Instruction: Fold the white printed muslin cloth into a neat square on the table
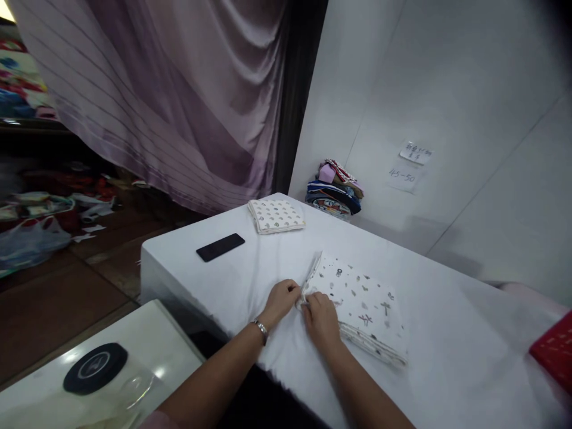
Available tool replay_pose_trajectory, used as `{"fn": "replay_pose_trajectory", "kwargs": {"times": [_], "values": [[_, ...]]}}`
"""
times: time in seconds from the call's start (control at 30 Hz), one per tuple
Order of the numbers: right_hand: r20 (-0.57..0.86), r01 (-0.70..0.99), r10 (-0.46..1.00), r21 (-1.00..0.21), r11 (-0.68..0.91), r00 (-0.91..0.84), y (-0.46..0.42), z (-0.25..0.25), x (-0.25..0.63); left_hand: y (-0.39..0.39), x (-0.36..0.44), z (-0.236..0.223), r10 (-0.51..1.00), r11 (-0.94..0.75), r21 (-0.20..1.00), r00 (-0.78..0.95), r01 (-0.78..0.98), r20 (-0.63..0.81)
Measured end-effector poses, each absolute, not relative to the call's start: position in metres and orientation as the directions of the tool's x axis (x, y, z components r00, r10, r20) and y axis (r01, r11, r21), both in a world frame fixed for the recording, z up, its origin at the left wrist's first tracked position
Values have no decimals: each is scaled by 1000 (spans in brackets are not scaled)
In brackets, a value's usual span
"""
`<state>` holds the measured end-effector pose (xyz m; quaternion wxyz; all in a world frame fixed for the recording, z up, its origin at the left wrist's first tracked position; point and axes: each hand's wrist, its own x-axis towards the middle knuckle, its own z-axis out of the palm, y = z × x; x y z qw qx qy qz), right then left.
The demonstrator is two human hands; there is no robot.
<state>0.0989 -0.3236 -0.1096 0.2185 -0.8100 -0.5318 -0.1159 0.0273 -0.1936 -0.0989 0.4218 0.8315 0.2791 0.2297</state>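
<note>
A folded white cloth (pixel 361 298), printed with small plants and figures, lies in layers on the white-covered table (pixel 447 357). At its near left corner, my left hand (pixel 281 298), with a metal watch or bracelet at the wrist, is closed with the fingertips pinching the edge. Close beside it, my right hand (pixel 322 319) curls its fingers over the same corner, where the fabric bunches a little. The fingertips of both hands are partly hidden. Farther back sits a smaller folded cloth (pixel 277 215) with a repeated grey print, apart from my hands.
A black phone (pixel 220 246) lies left of my hands. Folded fabrics (pixel 335 190) are piled at the far end by the wall. A lower pale surface (pixel 165 339) at front left bears a round black object (pixel 95 368). Red fabric (pixel 556 351) lies at right; a purple curtain (pixel 201 107) hangs behind.
</note>
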Motion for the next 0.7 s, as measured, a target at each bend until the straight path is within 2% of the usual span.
{"fn": "replay_pose_trajectory", "kwargs": {"times": [0.27, 0.53, 0.7], "values": [[449, 926, 810, -180, -332, 378, -324, -112, 94, -180, 87, -70, 627, -582, 735, 768, 348, 134], [442, 938, 828, -182, -295, 347, -326, -111, 96, -185, 122, -69, 668, -616, 611, 741, 497, 70], [418, 937, 839, -189, -294, 347, -328, -110, 95, -185, 129, -69, 671, -629, 579, 738, 519, 68]]}}
